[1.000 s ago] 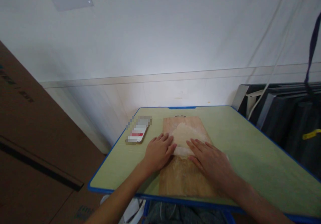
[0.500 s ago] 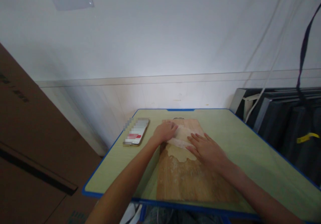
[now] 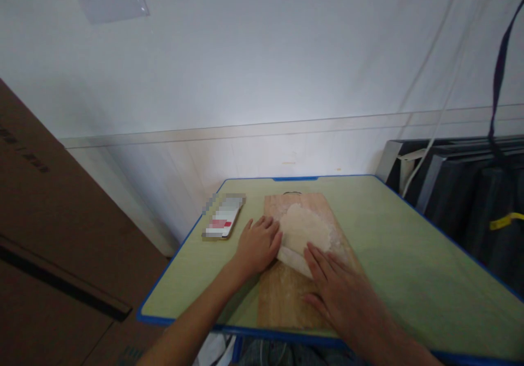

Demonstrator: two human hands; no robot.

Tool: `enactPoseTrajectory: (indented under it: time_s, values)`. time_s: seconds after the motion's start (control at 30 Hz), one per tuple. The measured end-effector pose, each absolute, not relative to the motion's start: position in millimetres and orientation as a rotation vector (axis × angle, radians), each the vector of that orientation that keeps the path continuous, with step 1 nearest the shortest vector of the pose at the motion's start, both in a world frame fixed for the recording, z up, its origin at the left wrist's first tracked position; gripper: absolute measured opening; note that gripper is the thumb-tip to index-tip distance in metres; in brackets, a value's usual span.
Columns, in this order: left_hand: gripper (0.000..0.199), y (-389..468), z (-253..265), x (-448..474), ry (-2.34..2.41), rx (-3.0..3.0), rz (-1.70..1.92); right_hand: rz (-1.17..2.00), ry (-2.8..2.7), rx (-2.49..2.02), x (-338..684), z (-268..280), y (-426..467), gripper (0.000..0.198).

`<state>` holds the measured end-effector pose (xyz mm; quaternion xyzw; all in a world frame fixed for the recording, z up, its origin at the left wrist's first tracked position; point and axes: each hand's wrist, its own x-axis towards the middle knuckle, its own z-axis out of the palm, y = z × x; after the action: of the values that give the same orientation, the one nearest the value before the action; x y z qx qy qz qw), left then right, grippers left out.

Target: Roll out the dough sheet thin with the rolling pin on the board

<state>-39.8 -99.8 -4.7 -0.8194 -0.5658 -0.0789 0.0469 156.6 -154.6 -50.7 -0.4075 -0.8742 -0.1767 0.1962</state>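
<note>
On a wooden cutting board (image 3: 286, 295) lies a flat, thin sheet of dough (image 3: 305, 226) with flour around its edges. A pale, floured rolling pin (image 3: 293, 261) lies slantwise across the near edge of the dough. My left hand (image 3: 258, 243) rests over its left end, fingers stretched forward. Over the right part lies my right hand (image 3: 335, 281), palm down with the fingers extended and the thumb apart. Both ends of the pin are hidden under my hands.
The board sits on a light green table with a blue rim (image 3: 295, 178). A phone (image 3: 224, 217) lies to the left of the board. Brown cardboard (image 3: 53, 235) stands at left, dark flat panels (image 3: 462, 191) at right, and a white wall (image 3: 262, 71) behind.
Both hands and the rolling pin have come back toward me, from the far part of the dough to its near edge. The dough's far part is now uncovered.
</note>
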Motion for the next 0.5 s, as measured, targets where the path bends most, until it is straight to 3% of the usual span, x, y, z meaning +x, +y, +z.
enactPoseTrajectory:
  time_s: [0.27,0.5]
  values:
    - [0.040,-36.0,9.0,-4.2,-1.743,-2.533,-0.077,-0.068,-2.580,-1.310,185.9,-23.9,-115.6,0.063]
    - [0.038,-35.1,4.8,-9.8,-1.693,-2.564,-0.082,0.126,-2.578,-1.317,182.5,-23.2,-123.3,0.062]
